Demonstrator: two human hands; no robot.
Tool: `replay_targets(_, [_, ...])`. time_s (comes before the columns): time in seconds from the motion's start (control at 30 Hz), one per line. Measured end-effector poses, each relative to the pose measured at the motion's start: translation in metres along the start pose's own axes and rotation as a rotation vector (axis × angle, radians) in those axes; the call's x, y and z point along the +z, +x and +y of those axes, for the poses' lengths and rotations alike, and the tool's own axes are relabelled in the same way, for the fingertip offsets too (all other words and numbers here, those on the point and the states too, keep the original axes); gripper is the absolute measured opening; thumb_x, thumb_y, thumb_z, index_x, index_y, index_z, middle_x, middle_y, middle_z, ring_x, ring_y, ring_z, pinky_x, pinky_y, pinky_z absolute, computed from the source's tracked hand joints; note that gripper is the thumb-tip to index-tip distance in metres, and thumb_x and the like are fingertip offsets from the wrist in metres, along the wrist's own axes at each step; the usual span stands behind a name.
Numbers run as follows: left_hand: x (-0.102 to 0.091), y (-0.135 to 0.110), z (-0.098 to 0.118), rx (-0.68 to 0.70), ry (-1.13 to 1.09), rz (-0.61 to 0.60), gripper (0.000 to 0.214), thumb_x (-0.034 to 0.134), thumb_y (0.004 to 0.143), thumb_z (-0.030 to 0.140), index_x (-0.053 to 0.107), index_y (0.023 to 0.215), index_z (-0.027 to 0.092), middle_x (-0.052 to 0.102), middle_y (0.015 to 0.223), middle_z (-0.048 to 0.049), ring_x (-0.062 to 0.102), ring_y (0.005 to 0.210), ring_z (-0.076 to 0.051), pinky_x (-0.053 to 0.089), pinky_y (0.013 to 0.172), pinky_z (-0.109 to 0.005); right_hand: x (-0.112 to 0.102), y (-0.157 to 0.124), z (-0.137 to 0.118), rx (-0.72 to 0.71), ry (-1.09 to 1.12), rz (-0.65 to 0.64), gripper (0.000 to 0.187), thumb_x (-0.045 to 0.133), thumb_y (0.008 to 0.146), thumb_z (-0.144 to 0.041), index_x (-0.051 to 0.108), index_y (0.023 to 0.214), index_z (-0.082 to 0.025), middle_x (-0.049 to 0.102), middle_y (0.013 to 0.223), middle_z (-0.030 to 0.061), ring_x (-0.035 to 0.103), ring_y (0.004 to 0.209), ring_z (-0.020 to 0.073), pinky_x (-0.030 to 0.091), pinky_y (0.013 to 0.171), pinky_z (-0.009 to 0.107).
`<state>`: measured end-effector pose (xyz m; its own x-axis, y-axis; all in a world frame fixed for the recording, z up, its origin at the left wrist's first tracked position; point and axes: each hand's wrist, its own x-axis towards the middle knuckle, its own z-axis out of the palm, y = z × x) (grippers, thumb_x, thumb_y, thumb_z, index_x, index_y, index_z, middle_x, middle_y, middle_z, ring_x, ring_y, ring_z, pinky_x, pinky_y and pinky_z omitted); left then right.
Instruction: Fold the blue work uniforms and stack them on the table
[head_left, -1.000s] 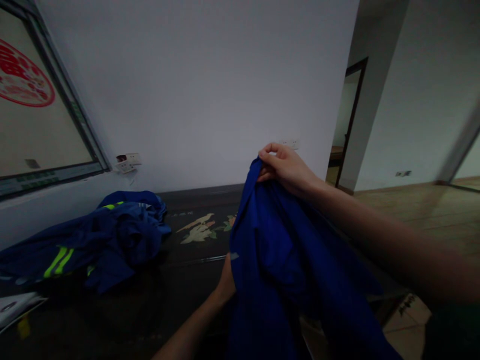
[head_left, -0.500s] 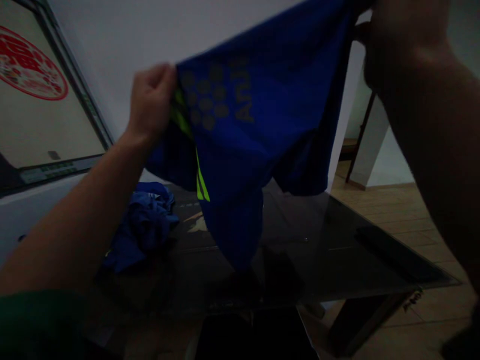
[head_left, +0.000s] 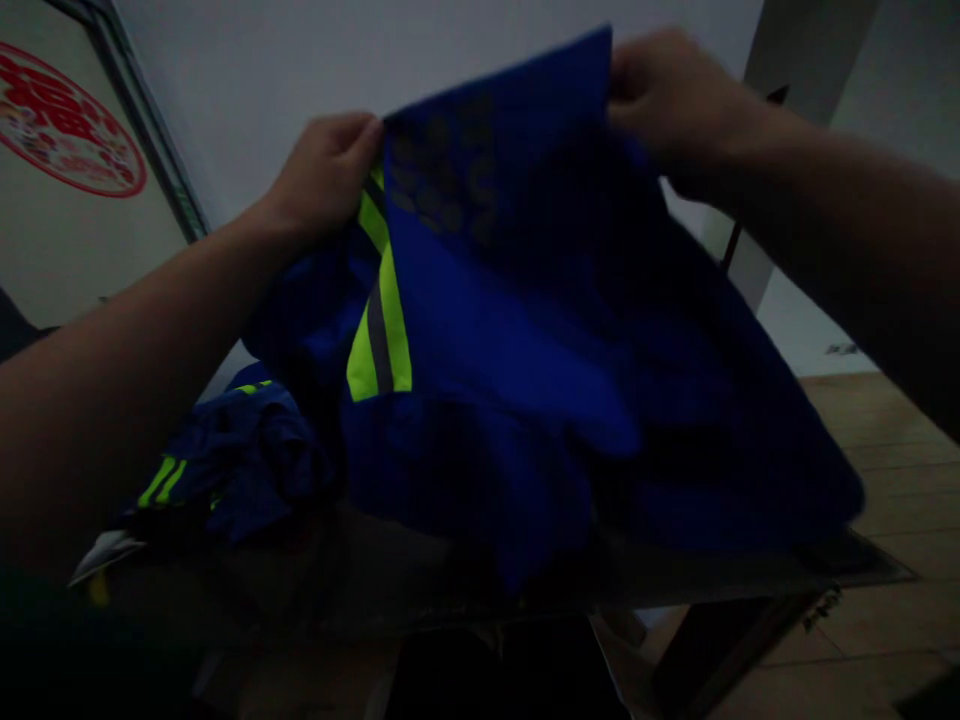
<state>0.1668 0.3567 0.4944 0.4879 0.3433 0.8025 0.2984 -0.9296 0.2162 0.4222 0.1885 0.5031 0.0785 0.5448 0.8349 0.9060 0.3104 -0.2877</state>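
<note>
Both hands hold up a blue garment, which looks like a work shirt or jacket with yellow-green and dark stripes and a grey dotted print. My left hand is closed on its upper left edge, beside the stripes. At the upper right corner, my right hand is closed on the cloth. The upper edge is pulled taut between the hands, while the lower part hangs in folds over the table. Its wide right part spreads out below my right forearm.
A crumpled pile of blue clothing with yellow-green stripes lies on the dark table at the left. A pane with a red round sticker stands at the far left. Wooden flooring shows at the right.
My right hand has come down and inward, closer to my left hand. The garment now spreads wider to the right, and more of its stripes show. The view has shifted slightly.
</note>
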Motion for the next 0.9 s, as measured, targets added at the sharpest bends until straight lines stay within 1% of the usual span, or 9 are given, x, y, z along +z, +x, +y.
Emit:
replay_targets(0.07, [0.003,-0.005,-0.001,-0.017,0.027,0.012,0.062,0.031,0.093,0.04,0.05,0.106,-0.017,0.059,0.111,-0.0089,0.045,0.121,-0.039,0.03,0.096,-0.049,0.008,-0.002,0.002,0.102,-0.041,0.028,0.02,0.051,0.087,-0.019,0.061,0.072,-0.011,0.065,0.078,-0.0002,0.062,0.079,0.0096,0.046,0.067,0.026])
replay_targets(0.17, [0.016,-0.012,-0.016,-0.048,-0.039,0.127,0.061,0.026,0.096,0.039,0.048,0.116,-0.014,0.061,0.112,-0.0109,0.052,0.118,-0.033,0.035,0.095,-0.048,0.019,0.003,0.02,0.129,-0.035,0.323,0.02,0.047,0.092,-0.02,0.064,0.087,-0.01,0.067,0.093,0.007,0.058,0.077,0.0078,0.046,0.074,0.026])
replay_targets(0.23, [0.031,-0.018,-0.034,-0.159,-0.028,0.045,0.059,0.022,0.098,0.04,0.048,0.122,-0.007,0.061,0.119,-0.0115,0.052,0.12,-0.026,0.038,0.098,-0.043,0.035,0.007,0.04,0.131,-0.067,0.391,0.022,0.046,0.094,-0.02,0.063,0.094,-0.006,0.067,0.102,0.0114,0.056,0.084,0.0091,0.044,0.081,0.026])
replay_targets(0.33, [0.072,-0.044,-0.064,-0.372,0.08,-0.201,0.054,0.033,0.096,0.043,0.059,0.111,-0.002,0.067,0.114,-0.013,0.056,0.114,-0.023,0.04,0.1,-0.036,0.083,-0.012,0.081,0.251,-0.168,0.096,0.021,0.044,0.094,-0.015,0.062,0.094,-0.005,0.067,0.101,0.0134,0.056,0.086,0.0123,0.044,0.081,0.026])
replay_targets(0.43, [0.124,-0.105,-0.095,-0.589,0.163,-0.363,0.052,0.036,0.092,0.043,0.063,0.102,0.0,0.068,0.111,-0.0204,0.06,0.106,-0.027,0.044,0.096,-0.037,0.135,-0.066,0.128,0.465,-0.216,-0.53,0.026,0.045,0.095,-0.025,0.063,0.088,-0.007,0.068,0.091,0.0141,0.06,0.077,0.0154,0.047,0.072,0.026])
replay_targets(0.53, [0.157,-0.187,-0.124,-0.676,0.153,-0.508,0.056,0.047,0.082,0.054,0.064,0.108,0.007,0.069,0.111,-0.0176,0.064,0.104,-0.028,0.049,0.091,-0.036,0.156,-0.139,0.178,0.549,-0.195,-0.705,0.027,0.055,0.089,-0.033,0.067,0.088,-0.009,0.07,0.091,0.016,0.066,0.083,0.0222,0.05,0.079,0.031])
replay_targets(0.63, [0.158,-0.264,-0.148,-0.708,0.085,-0.617,0.081,0.051,0.072,0.069,0.056,0.126,0.009,0.059,0.131,-0.0175,0.056,0.119,-0.031,0.044,0.099,-0.037,0.139,-0.215,0.213,0.611,-0.003,-0.763,0.04,0.069,0.076,-0.044,0.07,0.101,-0.012,0.069,0.11,0.0165,0.064,0.104,0.0299,0.047,0.095,0.037])
replay_targets(0.77, [0.129,-0.329,-0.154,-0.81,-0.048,-0.666,0.107,0.044,0.065,0.085,0.038,0.144,0.014,0.042,0.147,-0.0155,0.04,0.134,-0.035,0.036,0.108,-0.042,0.107,-0.301,0.199,0.752,0.442,-0.833,0.069,0.071,0.07,-0.057,0.059,0.128,-0.023,0.061,0.129,0.0099,0.06,0.114,0.0302,0.045,0.099,0.043])
replay_targets(0.9, [0.123,-0.35,-0.104,-0.853,-0.351,-0.725,0.107,0.045,0.064,0.088,0.029,0.149,0.025,0.037,0.151,-0.0093,0.035,0.138,-0.033,0.032,0.112,-0.043,0.123,-0.337,0.125,0.756,0.692,-0.6,0.064,0.074,0.069,-0.053,0.06,0.127,-0.031,0.055,0.136,0.0059,0.049,0.127,0.0303,0.04,0.106,0.045])
